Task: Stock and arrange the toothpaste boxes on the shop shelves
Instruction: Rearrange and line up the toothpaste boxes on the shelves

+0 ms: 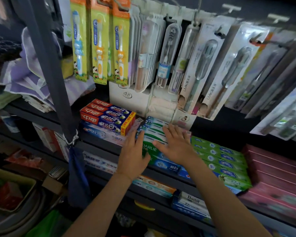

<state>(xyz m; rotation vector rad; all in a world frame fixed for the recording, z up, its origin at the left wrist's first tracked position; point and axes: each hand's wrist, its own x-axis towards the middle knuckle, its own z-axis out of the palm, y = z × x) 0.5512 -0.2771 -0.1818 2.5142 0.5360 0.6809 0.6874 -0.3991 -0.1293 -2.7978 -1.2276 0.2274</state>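
The dark shelf (99,142) carried the toothpaste boxes in rows: a red and blue stack (108,117) at left, green boxes (220,156) at right, the Darlie stack (154,134) between. Both hands lay spread flat on that middle stack, left hand (133,156) and right hand (176,146), gripping nothing. A hard shove could slide its front boxes over the edge, or jostle the neighbours

toothpaste boxes (158,147): glossy card | shelf (99,144): matt dark | toothbrush packs (99,48): clear plastic
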